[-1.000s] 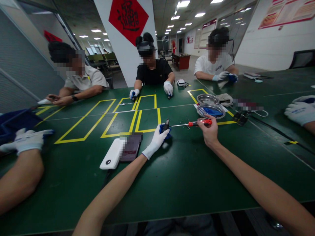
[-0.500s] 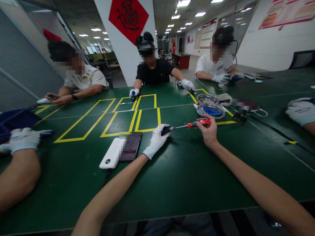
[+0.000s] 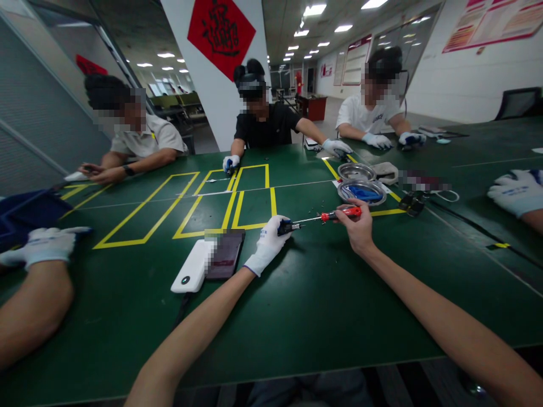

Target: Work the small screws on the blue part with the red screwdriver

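My gloved left hand point(image 3: 271, 244) is closed around a small dark part with metal pins point(image 3: 291, 227), whose kind I cannot make out. In my bare right hand point(image 3: 357, 229) is a screwdriver point(image 3: 341, 213) with a red and black handle, gripped between thumb and fingers. Its thin shaft points left and its tip meets the dark part, or lies very close to it. Both hands are held over the green table point(image 3: 297, 316). Just beyond my right hand stands a metal bowl point(image 3: 365, 198) with blue things in it.
A white power bank point(image 3: 192, 270) and a dark phone point(image 3: 224, 257) lie left of my left hand. Another metal bowl point(image 3: 355, 171), a grey cloth point(image 3: 385, 171) and a black device point(image 3: 411, 202) are at the right. Co-workers' gloved hands point(image 3: 50, 246) rest nearby; a blue bin point(image 3: 31, 217) stands left.
My hands keep nearly the same pose, with the dark part turned slightly. Across the table, one co-worker's hand has reached further right, and another's two hands have moved apart.
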### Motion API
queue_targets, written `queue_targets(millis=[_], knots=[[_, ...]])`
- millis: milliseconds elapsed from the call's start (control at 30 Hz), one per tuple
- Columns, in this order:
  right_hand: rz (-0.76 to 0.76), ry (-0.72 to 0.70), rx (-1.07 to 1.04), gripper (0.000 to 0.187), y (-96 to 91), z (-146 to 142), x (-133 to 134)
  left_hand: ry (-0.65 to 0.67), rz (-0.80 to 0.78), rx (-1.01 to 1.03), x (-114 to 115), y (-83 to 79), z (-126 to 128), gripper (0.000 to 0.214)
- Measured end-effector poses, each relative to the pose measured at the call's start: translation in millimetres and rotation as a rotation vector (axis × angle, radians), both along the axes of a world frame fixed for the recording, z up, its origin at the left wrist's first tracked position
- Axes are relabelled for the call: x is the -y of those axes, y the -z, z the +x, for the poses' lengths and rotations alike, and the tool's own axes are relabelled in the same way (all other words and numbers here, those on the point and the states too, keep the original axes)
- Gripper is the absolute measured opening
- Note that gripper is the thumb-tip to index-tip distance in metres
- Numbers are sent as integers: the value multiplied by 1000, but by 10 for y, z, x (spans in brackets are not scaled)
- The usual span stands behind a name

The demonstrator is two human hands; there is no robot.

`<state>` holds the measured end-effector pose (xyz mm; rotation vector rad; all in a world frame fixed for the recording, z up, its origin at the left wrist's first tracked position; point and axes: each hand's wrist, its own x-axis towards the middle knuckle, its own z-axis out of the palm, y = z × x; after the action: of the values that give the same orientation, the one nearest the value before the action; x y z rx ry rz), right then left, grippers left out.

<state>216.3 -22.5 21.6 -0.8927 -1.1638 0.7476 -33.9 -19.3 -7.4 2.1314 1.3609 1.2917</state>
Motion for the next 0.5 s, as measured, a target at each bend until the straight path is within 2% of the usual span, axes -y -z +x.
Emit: queue_targets(millis=[500], knots=[[-28,-39,-21,56,51,-7,-19,-5,-53,-11,28,-50,1,26]])
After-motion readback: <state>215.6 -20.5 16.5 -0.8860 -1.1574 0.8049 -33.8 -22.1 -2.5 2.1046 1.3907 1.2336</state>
